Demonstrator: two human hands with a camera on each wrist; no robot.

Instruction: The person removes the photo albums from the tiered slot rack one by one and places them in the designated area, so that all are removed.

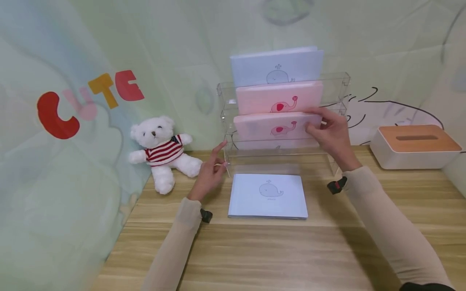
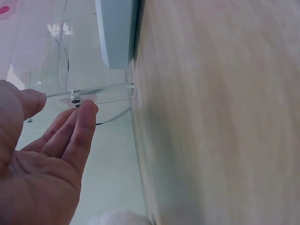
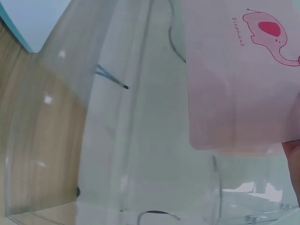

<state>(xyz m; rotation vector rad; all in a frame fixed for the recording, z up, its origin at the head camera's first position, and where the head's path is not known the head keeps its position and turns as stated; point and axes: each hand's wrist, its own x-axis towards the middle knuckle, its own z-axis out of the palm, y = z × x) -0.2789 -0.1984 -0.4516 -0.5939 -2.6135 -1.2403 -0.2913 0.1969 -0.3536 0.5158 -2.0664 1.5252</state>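
My right hand (image 1: 333, 135) pinches the right edge of a pink elephant booklet (image 1: 255, 127), upright at the front of a clear acrylic rack (image 1: 262, 153). The right wrist view shows this booklet (image 3: 234, 103) against the clear panels, with only a sliver of the hand at the edge. At the rack's left side, my left hand (image 1: 210, 173) holds the side panel between thumb and fingers. Another pink elephant booklet (image 1: 255, 99) and a pale blue whale booklet (image 1: 251, 70) stand on higher tiers behind. On the table before the rack lies another whale booklet (image 1: 247, 198).
A white teddy bear (image 1: 164, 151) in a striped shirt sits left of the rack, against the wall. To the right stands a white tissue box (image 1: 411, 159) with a wooden lid. Wood-grain table (image 1: 255, 250) extends in front.
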